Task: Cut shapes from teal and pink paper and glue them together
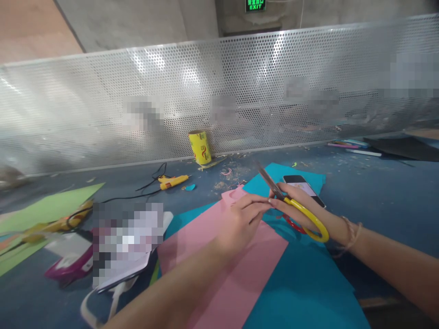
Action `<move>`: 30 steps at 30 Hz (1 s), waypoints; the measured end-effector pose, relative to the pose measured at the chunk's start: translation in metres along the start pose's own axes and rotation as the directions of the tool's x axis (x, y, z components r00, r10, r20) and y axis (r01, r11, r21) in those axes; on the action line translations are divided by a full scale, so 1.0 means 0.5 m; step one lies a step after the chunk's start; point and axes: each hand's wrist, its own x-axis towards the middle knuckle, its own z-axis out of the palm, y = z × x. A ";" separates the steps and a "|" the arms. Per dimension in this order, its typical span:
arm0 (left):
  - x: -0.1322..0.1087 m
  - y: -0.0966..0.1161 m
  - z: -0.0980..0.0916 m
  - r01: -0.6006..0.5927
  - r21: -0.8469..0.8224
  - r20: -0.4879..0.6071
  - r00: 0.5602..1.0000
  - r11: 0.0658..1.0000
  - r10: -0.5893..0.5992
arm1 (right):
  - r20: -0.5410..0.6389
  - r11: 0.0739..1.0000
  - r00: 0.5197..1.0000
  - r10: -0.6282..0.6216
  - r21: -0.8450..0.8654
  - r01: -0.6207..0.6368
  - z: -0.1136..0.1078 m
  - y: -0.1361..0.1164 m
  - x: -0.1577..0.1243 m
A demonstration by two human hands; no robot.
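My right hand (302, 205) is closed round a pair of scissors (291, 203) with yellow and red handles, blades pointing up and away to the left. My left hand (242, 219) pinches a small pink paper piece (233, 194) right beside the blades. Below both hands lies a large pink sheet (226, 265) on top of a teal sheet (302, 283). A phone (302, 185) lies on the teal sheet just behind my right hand.
A yellow glue gun (173, 182) with a black cord and a yellow roll (200, 147) lie near the perforated metal screen (219, 91). Green paper (48, 208) and a second glue gun (58, 224) are at left. Pens (350, 145) and a dark sheet lie far right.
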 end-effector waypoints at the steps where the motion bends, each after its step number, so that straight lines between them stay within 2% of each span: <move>1: -0.001 0.000 0.000 -0.015 0.008 -0.010 1.000 1.000 0.015 | -0.005 1.000 1.000 -0.017 0.026 0.017 -0.001 0.000 0.000; 4: -0.003 0.002 -0.001 -0.047 0.048 -0.046 0.998 0.998 0.049 | 0.002 0.989 1.000 -0.011 0.146 0.011 -0.004 -0.001 -0.001; 7: -0.005 0.004 -0.004 -0.071 0.081 -0.060 0.995 0.994 0.076 | 0.083 0.948 0.993 0.081 0.302 -0.102 -0.005 -0.002 -0.004; 10: -0.005 0.006 -0.007 -0.061 0.083 -0.052 0.997 0.995 0.065 | 0.180 0.865 0.973 0.148 0.454 -0.215 0.000 0.004 -0.005; 13: -0.004 0.004 -0.008 -0.066 0.067 -0.060 0.996 0.996 0.070 | 0.166 0.766 0.969 0.181 0.595 -0.245 0.010 0.016 -0.002; 15: -0.004 0.001 -0.007 -0.070 0.068 -0.082 0.994 0.995 0.075 | 0.114 0.739 0.972 0.204 0.634 -0.229 0.014 0.020 0.000; 18: -0.002 -0.002 -0.004 -0.034 0.067 -0.094 0.995 0.997 0.040 | -0.006 0.810 0.980 0.198 0.565 -0.160 0.011 0.014 0.003; 21: 0.002 0.000 -0.002 0.008 0.034 -0.115 0.993 0.999 -0.004 | -0.119 0.910 0.987 0.108 0.412 -0.050 0.004 0.000 0.004; 24: 0.007 0.007 -0.004 0.071 -0.007 -0.145 0.987 0.997 -0.071 | -0.200 0.972 0.980 0.013 0.234 0.035 0.004 -0.006 0.001; 27: 0.012 0.011 -0.008 0.153 -0.064 -0.140 0.977 0.986 -0.160 | -0.229 0.991 0.973 -0.043 0.114 0.071 0.009 -0.003 -0.006; 30: 0.013 0.009 -0.008 0.254 -0.154 -0.133 0.952 0.955 -0.275 | -0.206 0.990 0.978 -0.012 0.138 0.041 0.014 0.000 -0.013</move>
